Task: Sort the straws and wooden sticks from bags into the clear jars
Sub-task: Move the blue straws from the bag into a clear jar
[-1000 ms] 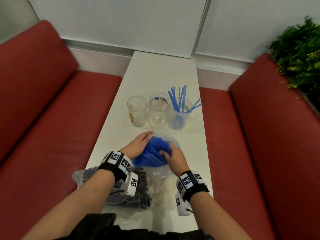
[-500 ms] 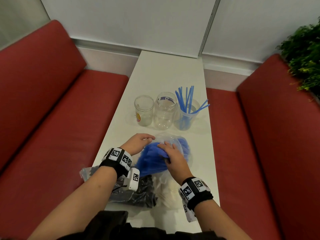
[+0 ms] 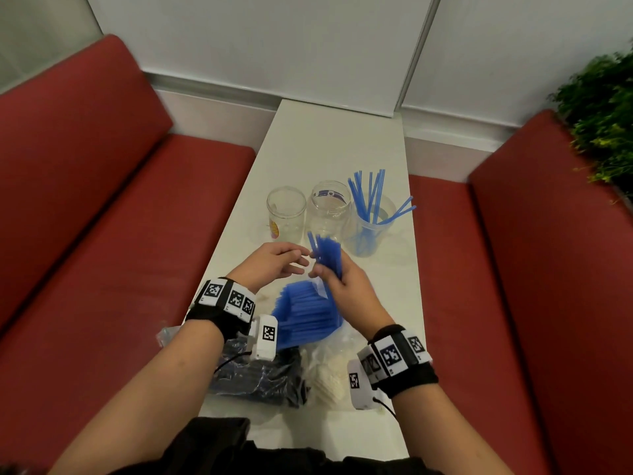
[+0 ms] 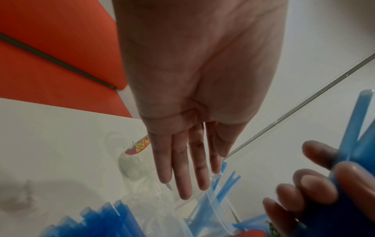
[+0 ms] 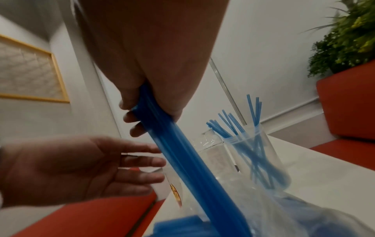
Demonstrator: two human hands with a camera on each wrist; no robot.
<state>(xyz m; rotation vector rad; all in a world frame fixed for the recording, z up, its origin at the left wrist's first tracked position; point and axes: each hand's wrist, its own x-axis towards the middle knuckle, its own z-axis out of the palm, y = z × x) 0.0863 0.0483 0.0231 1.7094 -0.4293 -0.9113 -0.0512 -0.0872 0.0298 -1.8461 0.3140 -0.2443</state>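
Observation:
My right hand point(image 3: 337, 279) grips a bunch of blue straws point(image 3: 327, 255) lifted above the clear bag of blue straws point(image 3: 305, 317); the same bunch of blue straws point(image 5: 182, 160) runs down from the fist in the right wrist view. Beside it my left hand point(image 3: 274, 262) is open, fingers straight point(image 4: 182, 168), holding nothing. Three clear jars stand beyond: an empty left jar point(image 3: 286, 214), an empty middle jar point(image 3: 329, 209) and a right jar with several blue straws point(image 3: 371, 221).
A bag of dark sticks point(image 3: 260, 375) and a bag of pale sticks point(image 3: 330, 378) lie near the front of the narrow white table point(image 3: 329, 145). Red benches point(image 3: 102, 234) flank both sides. A green plant point(image 3: 603, 125) stands at the right.
My right hand has pulled a bunch of blue straws up out of the bag. My left hand has let go of the bag and lifted, open.

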